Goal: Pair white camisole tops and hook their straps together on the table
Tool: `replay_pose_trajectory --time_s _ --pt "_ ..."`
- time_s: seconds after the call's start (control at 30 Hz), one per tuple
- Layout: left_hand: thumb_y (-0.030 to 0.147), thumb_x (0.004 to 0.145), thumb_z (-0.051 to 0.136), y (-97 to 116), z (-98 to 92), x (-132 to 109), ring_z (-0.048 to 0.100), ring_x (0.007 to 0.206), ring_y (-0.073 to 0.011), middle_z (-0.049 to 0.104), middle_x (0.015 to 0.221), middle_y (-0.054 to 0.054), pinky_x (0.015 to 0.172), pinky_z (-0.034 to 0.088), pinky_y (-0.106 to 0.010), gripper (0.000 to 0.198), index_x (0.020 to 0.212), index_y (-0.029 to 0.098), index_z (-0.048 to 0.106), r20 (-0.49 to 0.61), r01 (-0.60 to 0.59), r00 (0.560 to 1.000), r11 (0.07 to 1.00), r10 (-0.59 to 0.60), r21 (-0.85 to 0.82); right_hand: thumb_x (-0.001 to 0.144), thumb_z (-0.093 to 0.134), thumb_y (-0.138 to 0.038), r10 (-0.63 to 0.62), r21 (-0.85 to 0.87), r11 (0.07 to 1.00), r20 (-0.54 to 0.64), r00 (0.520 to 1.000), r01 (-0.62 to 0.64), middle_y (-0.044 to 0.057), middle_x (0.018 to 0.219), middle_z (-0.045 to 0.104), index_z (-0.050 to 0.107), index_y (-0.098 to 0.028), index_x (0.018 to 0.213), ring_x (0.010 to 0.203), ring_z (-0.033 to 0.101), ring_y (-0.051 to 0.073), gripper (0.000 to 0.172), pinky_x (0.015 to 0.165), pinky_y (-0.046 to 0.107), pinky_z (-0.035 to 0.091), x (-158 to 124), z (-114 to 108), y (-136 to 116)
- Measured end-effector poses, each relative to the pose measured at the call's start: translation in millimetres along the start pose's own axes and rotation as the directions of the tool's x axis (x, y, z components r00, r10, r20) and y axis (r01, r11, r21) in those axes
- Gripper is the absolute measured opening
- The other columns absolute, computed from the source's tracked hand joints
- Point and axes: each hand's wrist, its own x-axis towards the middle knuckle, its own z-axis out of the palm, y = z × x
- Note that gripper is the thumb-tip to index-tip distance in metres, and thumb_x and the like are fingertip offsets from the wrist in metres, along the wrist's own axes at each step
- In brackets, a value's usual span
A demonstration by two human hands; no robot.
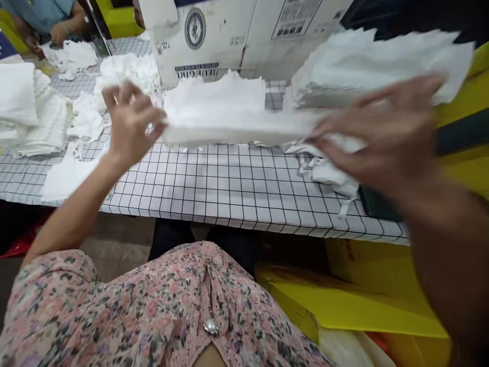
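A strip of white cloth (229,125) stretches between my two hands over the checked table, its upper part jagged along the edge. My left hand (132,120) pinches the left end of the cloth with thumb and finger, the other fingers raised. At the opposite end, my right hand (385,132) grips the cloth between thumb and fingers; motion blurs this hand. Behind my right hand rises a thick stack of white cloth pieces (374,61) with ragged edges. White scraps (328,173) lie under and beside that hand.
The table (214,188) has a black grid cover. An upside-down white carton (214,35) stands behind the cloth. Folded white cloths (34,112) and loose pieces (86,117) lie at left. A dark flat object (376,204) is at right, yellow boxes (355,300) below. Another person's hands (59,33) work far left.
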Motion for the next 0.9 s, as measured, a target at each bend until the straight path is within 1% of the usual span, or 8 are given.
replay_pose_trajectory --time_s 0.07,0.13,0.23,0.3,0.43,0.63,0.77,0.9 --pt "0.032 0.092 0.075 -6.3 51.9 -53.0 0.054 0.125 -0.0348 0.070 0.094 -0.005 0.115 0.028 -0.063 0.005 0.088 0.028 0.074 0.057 0.040 0.998 0.992 -0.033 -0.120 0.096 0.069 -0.039 -0.169 -0.119 0.978 0.013 0.986 0.169 0.005 0.099 0.082 0.075 -0.032 0.079 0.122 0.064 0.044 0.020 0.120 0.090 0.012 -36.4 47.2 3.6" --pt "0.026 0.092 0.072 -5.5 87.5 -104.0 0.057 0.116 -0.0346 0.070 0.091 -0.007 0.107 0.034 -0.061 0.011 0.082 0.029 0.075 0.189 0.039 0.982 0.983 -0.005 -0.179 0.095 0.068 -0.035 -0.248 -0.037 0.967 0.107 0.963 0.253 0.005 0.090 0.083 0.077 -0.031 0.077 0.097 0.070 0.038 0.021 0.105 0.086 0.037 -69.1 84.0 8.7" --pt "0.029 0.090 0.076 8.3 104.8 -154.6 0.060 0.112 -0.0322 0.070 0.110 -0.011 0.102 0.040 -0.054 0.015 0.105 0.030 0.080 0.312 0.013 0.947 0.960 0.078 -0.280 0.095 0.072 -0.033 -0.230 0.239 0.950 0.105 0.968 0.200 0.004 0.096 0.084 0.082 -0.033 0.090 0.081 0.072 0.031 0.011 0.079 0.058 0.057 -106.0 113.4 9.3" --pt "0.040 0.090 0.081 21.0 104.1 -167.7 0.062 0.121 -0.0333 0.068 0.128 -0.015 0.108 0.043 -0.053 0.043 0.131 0.029 0.075 0.314 0.042 0.946 0.922 0.087 -0.385 0.097 0.070 -0.032 -0.195 0.285 0.943 0.063 0.979 0.170 0.005 0.113 0.084 0.082 -0.036 0.111 0.092 0.076 0.031 0.019 0.085 0.056 0.057 -120.1 121.4 4.0" --pt "0.048 0.093 0.079 34.2 103.5 -170.7 0.056 0.145 -0.0374 0.067 0.147 -0.013 0.121 0.040 -0.055 0.043 0.132 0.031 0.075 0.372 0.157 0.925 0.811 0.079 -0.564 0.101 0.065 -0.034 -0.238 0.121 0.968 0.190 0.952 0.218 0.009 0.142 0.073 0.072 -0.035 0.139 0.128 0.072 0.041 0.038 0.112 0.074 0.042 -130.7 125.1 -0.4" --pt "0.039 0.099 0.070 22.3 109.7 -153.4 0.069 0.113 -0.0288 0.079 0.116 -0.009 0.106 0.051 -0.048 0.016 0.108 0.028 0.079 0.239 0.275 0.955 0.812 -0.172 -0.514 0.099 0.065 -0.030 -0.021 0.053 0.998 0.008 1.000 0.021 0.010 0.106 0.083 0.081 -0.035 0.115 0.097 0.076 0.040 0.023 0.091 0.062 0.054 -101.8 114.6 23.5" --pt "0.050 0.090 0.082 16.6 130.2 -133.4 0.062 0.117 -0.0334 0.075 0.117 -0.010 0.108 0.043 -0.051 0.039 0.120 0.026 0.076 0.355 0.320 0.918 0.858 -0.175 -0.402 0.097 0.067 -0.052 0.112 -0.068 0.992 0.108 0.988 -0.106 0.015 0.103 0.080 0.081 -0.027 0.107 0.106 0.068 0.045 0.030 0.097 0.068 0.047 -76.6 125.4 34.2" --pt "0.046 0.094 0.077 9.2 138.8 -123.9 0.059 0.103 -0.0279 0.072 0.094 -0.004 0.102 0.039 -0.045 0.020 0.093 0.026 0.073 0.429 0.358 0.889 0.830 -0.162 -0.428 0.092 0.071 -0.059 0.150 -0.035 0.989 0.170 0.974 -0.147 0.013 0.102 0.077 0.078 -0.029 0.097 0.109 0.064 0.042 0.031 0.100 0.069 0.045 -71.2 134.4 34.3"
